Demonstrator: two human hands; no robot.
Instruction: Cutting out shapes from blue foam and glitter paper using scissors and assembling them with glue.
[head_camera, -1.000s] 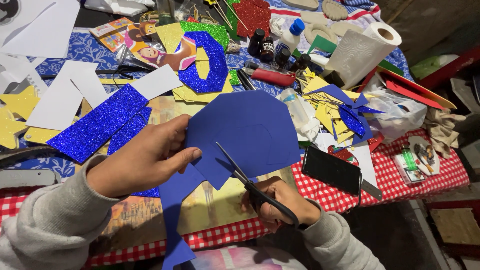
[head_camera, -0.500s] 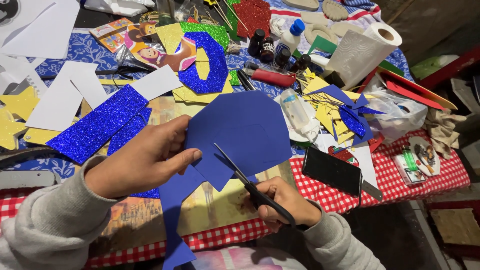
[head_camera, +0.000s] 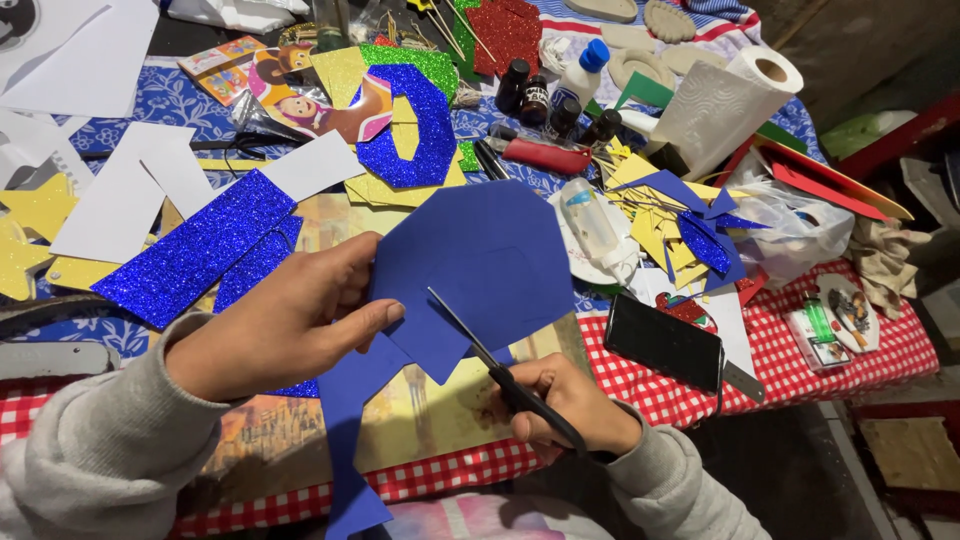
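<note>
Head view, scissors (blades angled up-left, seemingly open), biting blue sheet

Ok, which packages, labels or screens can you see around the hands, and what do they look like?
Phone: right of the right hand, flat dark rectangle, screen off.
Small bottles: far centre, dark, pale labels.
Glue bottle: beside them, white, blue cap.
Flat packet: right edge, clear, green contents.

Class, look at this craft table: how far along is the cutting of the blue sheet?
Done: the blue sheet has several straight trimmed edges. In hand: the left hand grips it while the right hand works the scissors into its lower edge. Left: a long blue strip is uncut, hanging below.
</note>
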